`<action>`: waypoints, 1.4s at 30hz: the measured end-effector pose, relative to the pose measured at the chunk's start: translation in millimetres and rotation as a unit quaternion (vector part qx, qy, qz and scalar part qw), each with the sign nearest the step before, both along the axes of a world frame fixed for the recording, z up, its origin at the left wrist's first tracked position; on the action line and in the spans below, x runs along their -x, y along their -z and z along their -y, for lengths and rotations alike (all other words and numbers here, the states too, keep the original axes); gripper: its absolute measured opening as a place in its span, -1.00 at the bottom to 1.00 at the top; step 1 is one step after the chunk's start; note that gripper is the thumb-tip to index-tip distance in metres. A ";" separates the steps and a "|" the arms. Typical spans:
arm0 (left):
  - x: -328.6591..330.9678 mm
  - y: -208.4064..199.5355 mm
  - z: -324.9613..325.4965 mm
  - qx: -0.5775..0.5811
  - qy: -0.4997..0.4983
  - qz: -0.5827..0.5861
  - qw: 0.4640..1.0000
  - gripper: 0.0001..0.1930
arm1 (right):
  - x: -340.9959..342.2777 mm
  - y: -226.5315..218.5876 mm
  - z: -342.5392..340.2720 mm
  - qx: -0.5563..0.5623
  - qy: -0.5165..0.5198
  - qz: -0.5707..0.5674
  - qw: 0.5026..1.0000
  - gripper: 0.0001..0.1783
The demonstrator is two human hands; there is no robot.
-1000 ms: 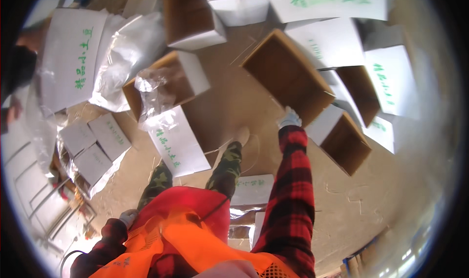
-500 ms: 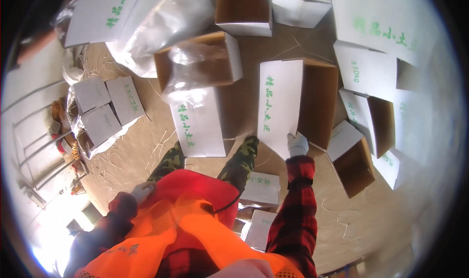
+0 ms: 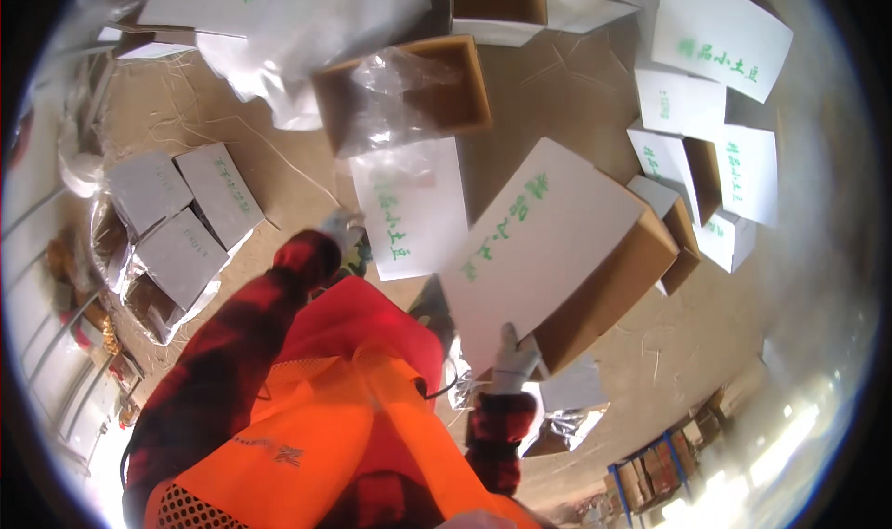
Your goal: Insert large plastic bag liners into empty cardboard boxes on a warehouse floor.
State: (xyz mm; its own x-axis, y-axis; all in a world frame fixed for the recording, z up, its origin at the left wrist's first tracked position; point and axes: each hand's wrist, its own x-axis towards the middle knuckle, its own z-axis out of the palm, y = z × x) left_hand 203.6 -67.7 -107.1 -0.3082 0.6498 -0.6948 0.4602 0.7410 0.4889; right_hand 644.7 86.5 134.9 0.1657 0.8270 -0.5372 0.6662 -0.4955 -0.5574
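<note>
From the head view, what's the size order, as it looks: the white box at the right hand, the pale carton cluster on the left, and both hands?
1. White box
2. Pale carton cluster
3. Right hand and left hand: too alike to rank

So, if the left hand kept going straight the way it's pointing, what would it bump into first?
Probably the white cardboard panel with green writing. The left hand seems to point up and right, toward its edge. I can't tell the hand's height, so it might pass over.
</note>
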 end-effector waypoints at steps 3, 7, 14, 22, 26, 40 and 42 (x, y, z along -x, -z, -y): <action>14.1 51.3 -87.6 0.034 0.046 -0.016 0.998 -0.62 | 68.3 -7.2 64.1 0.053 0.120 -0.042 0.990 -0.72; -1.2 108.7 -142.5 0.116 0.083 -0.052 0.988 -0.57 | 140.7 22.2 121.7 0.170 0.179 0.006 0.969 -0.72; 104.6 146.0 -86.0 -0.086 -0.183 0.186 0.961 -0.25 | 261.5 130.0 136.5 0.278 0.167 -0.144 0.935 -0.69; 152.5 -102.1 -115.3 -0.122 -0.168 0.305 0.930 -0.36 | 353.9 160.4 72.6 0.342 0.232 -0.228 0.882 -0.63; 130.9 -200.9 -101.0 -0.147 -0.157 0.332 0.918 -0.36 | 340.9 80.5 86.4 0.365 0.189 -0.295 0.863 -0.54; -4.8 -538.6 100.2 -0.269 0.205 0.173 0.925 -0.33 | 219.8 -279.9 121.9 0.133 0.285 -0.659 0.683 -0.71; -14.3 -547.6 144.9 -0.261 0.168 0.130 0.942 -0.25 | 187.6 -320.2 155.8 0.119 0.288 -0.657 0.687 -0.71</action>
